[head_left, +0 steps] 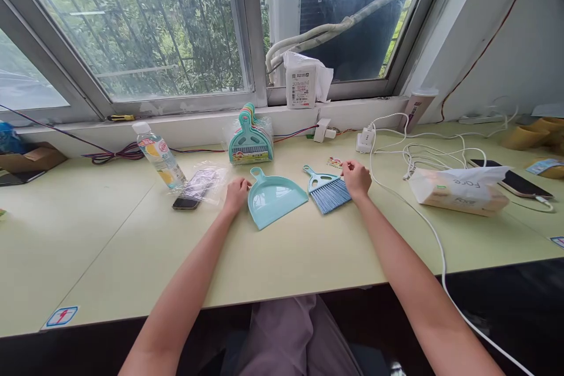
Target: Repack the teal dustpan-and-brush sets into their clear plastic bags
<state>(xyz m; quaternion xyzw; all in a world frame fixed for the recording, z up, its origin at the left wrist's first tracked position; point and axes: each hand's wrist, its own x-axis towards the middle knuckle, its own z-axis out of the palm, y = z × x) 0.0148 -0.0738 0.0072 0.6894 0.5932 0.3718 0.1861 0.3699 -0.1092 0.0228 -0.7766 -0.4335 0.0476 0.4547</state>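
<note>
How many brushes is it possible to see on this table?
At least 2: one loose brush lies between the dustpan and the right hand; a second brush is at the front of the stack near the window. More may be hidden behind it.

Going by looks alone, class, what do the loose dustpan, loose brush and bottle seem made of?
Dustpan: probably hard plastic, smooth and glossy, with light reflecting off its pan.
Brush: its smooth, similarly coloured handle also looks plastic; the thin, straight bristles are likely synthetic.
Bottle: likely clear, shiny plastic, judging by its see-through body.
</note>
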